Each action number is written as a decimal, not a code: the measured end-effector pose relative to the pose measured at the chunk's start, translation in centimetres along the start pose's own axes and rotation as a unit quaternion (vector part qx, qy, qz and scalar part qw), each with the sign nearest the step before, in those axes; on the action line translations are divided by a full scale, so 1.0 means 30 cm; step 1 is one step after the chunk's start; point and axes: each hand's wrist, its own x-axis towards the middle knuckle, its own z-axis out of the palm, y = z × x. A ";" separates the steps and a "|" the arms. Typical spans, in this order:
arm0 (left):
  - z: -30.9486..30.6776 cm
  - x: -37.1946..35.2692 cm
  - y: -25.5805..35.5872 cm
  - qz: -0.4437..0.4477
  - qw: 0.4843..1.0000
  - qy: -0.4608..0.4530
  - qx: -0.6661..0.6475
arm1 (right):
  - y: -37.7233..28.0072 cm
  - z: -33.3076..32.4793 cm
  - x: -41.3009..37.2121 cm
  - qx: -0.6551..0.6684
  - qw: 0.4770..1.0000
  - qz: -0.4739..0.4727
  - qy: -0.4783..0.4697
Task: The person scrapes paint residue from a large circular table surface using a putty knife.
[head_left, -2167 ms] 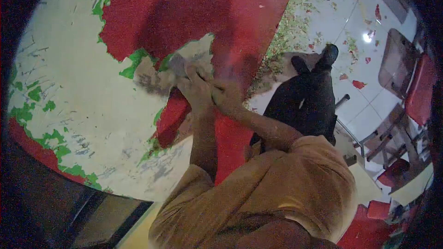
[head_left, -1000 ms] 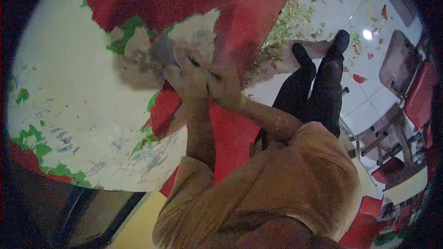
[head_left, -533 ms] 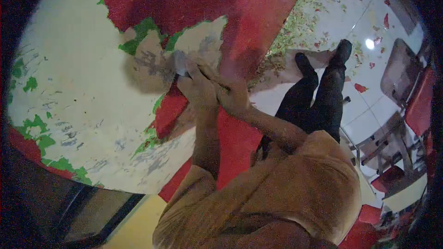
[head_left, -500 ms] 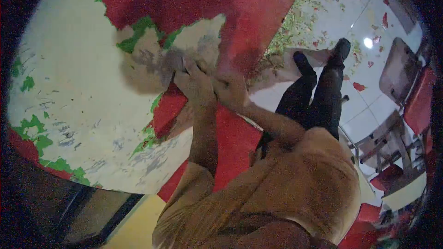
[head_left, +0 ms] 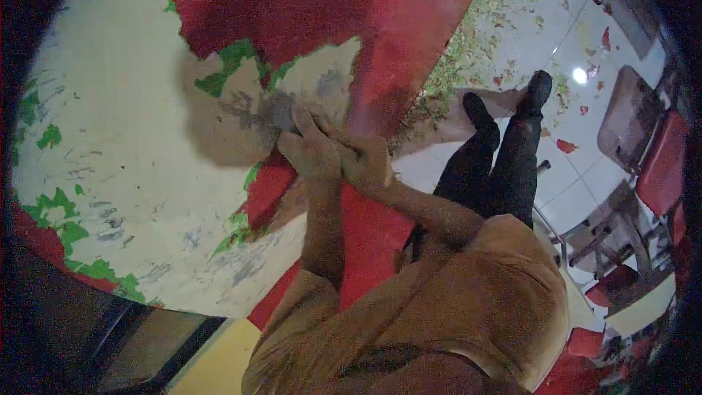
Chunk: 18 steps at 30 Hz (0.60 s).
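My left hand (head_left: pixel 313 152) and my right hand (head_left: pixel 365 161) are close together in front of a painted wall. Both are closed around what looks like a scraper (head_left: pixel 281 113). Its grey flat blade rests on or very near a bare, pale patch, and its handle is mostly hidden by my fingers. Peeling red paint (head_left: pixel 417 7) covers the wall above and to the right. Ragged green paint (head_left: pixel 238 58) edges the exposed cream surface (head_left: pixel 131 117). Below my left hand, a red strip (head_left: pixel 267 186) remains on the wall.
Paint flakes (head_left: pixel 468 51) lie scattered along the wall's base on the white tiled floor (head_left: pixel 585 139). My legs and dark shoes (head_left: pixel 540 88) are beside them. Chairs with red parts (head_left: pixel 662 153) stand at the right. A dark-framed panel (head_left: pixel 146 344) is at lower left.
The view has shifted slightly, so the wall and both hands appear a little lower. The grey blade shows more clearly now. Both hands keep their grip.
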 end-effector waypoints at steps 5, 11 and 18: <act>-0.071 0.031 0.195 -0.155 0.973 -0.094 -0.145 | -0.017 0.016 0.021 0.006 1.000 0.016 -0.016; -0.060 -0.065 0.011 0.074 0.987 -0.060 0.127 | -0.029 -0.013 0.020 -0.002 0.995 0.093 -0.024; -0.031 0.014 0.086 -0.077 0.993 -0.060 -0.061 | -0.044 0.000 0.045 0.067 0.996 0.048 -0.020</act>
